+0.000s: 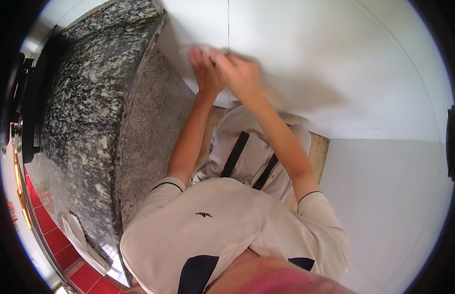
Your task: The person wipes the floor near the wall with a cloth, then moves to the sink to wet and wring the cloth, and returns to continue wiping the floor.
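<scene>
My left hand (pixel 209 75) and my right hand (pixel 244 75) are close together against the white tiled wall (pixel 304 47), next to a vertical tile joint. Between their fingers and the wall is a pale, crumpled piece (pixel 223 50), apparently a cloth; motion blur and the fingers hide most of it. The right hand lies partly across the left, thumb side toward it. Both forearms reach forward over my bent knees in light trousers (pixel 231 125) with black stripes.
To my left runs a speckled black-and-white granite counter (pixel 84 92) with a rough grey side (pixel 154 106). A folded whitish cloth (pixel 86 244) lies on its near end. Black fittings (pixel 27 110) stand along the counter's far-left edge. Red tiles (pixel 55 235) show beyond. Another tiled wall (pixel 374 191) rises at my right.
</scene>
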Motion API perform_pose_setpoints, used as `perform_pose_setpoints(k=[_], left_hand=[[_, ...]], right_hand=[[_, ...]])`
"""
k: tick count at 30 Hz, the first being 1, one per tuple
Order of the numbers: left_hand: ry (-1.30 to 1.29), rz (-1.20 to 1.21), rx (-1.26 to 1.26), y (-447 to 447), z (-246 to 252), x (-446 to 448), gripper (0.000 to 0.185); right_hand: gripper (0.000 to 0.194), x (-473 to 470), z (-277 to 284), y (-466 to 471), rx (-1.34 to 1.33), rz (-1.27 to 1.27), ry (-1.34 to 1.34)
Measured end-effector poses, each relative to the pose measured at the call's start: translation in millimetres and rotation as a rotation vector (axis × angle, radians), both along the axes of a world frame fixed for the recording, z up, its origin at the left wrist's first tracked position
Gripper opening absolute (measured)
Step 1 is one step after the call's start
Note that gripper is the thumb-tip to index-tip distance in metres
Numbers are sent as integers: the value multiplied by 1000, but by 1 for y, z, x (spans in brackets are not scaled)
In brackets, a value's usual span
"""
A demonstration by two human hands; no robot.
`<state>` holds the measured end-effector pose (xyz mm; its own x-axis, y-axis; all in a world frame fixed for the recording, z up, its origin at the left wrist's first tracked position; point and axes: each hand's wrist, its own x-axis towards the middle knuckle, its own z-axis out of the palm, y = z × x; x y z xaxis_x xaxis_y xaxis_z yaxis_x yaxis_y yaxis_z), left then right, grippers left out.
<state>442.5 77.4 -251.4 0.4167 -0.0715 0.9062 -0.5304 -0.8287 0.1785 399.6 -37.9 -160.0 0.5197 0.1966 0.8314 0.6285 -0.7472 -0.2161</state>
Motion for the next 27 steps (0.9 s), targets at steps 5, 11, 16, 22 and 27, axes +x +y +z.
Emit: perform_pose_setpoints(k=[5, 11, 16, 22, 27], left_hand=[[366, -19, 68, 35, -73, -19, 46], [-96, 19, 66, 34, 29, 19, 48], [-14, 19, -47, 28, 18, 17, 55], [170, 9, 61, -15, -67, -25, 50], [307, -136, 222, -56, -93, -33, 53]], right_hand=[[23, 0, -74, 24, 40, 41, 126], [20, 17, 20, 34, 367, 90, -56], [22, 13, 18, 37, 152, 1, -5], [27, -11, -58, -8, 91, 26, 151], [25, -41, -80, -58, 218, -132, 177]])
